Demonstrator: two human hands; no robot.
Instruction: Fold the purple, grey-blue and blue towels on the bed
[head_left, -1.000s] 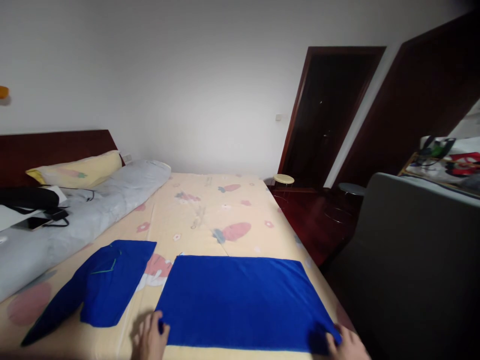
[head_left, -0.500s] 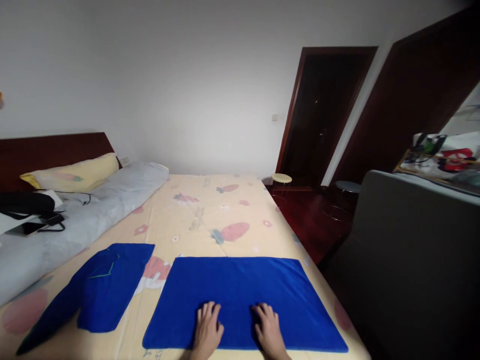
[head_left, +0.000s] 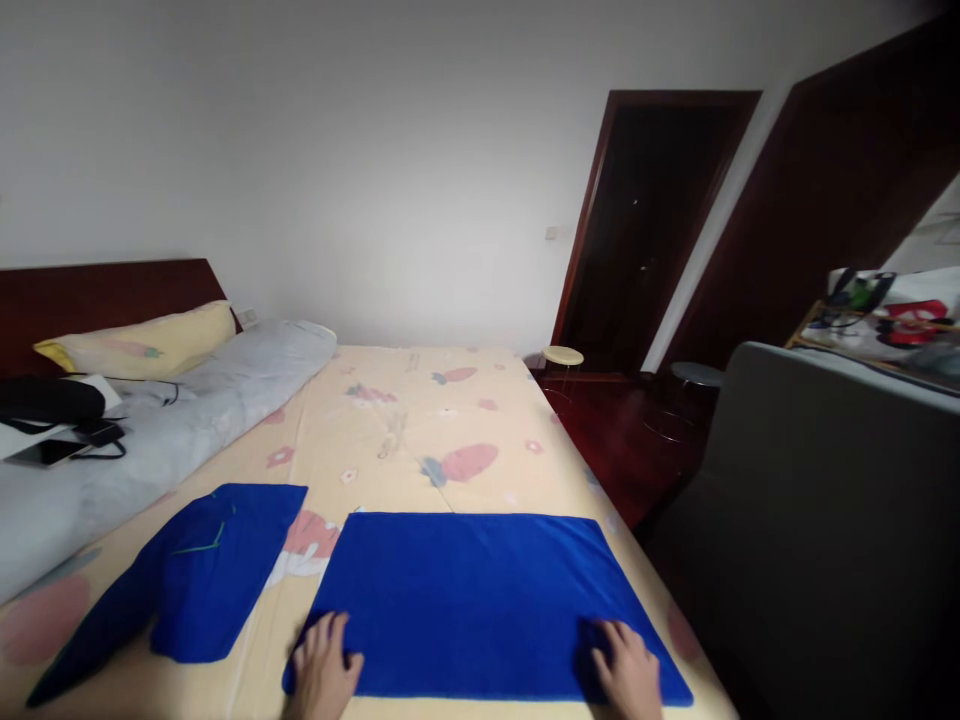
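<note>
A blue cloth (head_left: 465,600) lies spread flat on the bed before me, roughly rectangular. On its near left corner rests my left hand (head_left: 324,655), fingers loosely curled and apart, palm down. My right hand (head_left: 626,662) is over the near right part of the cloth, fingers also apart and slightly bent. Neither hand grips anything that I can see. To the left lies a second blue cloth piece (head_left: 206,590), folded or bunched, with green lines on it and a long tapering part toward the near left.
The bed sheet (head_left: 390,430) is cream with carrot prints. A grey quilt (head_left: 225,390), a yellow pillow (head_left: 150,342) and a phone (head_left: 49,453) lie at the left. Two stools stand beyond, the yellow one (head_left: 562,356) nearer the bed. A dark panel (head_left: 810,520) rises at the right.
My hands have moved apart over the cloth, the left one toward the left edge and the right one toward the right edge. The cloths have stayed in place.
</note>
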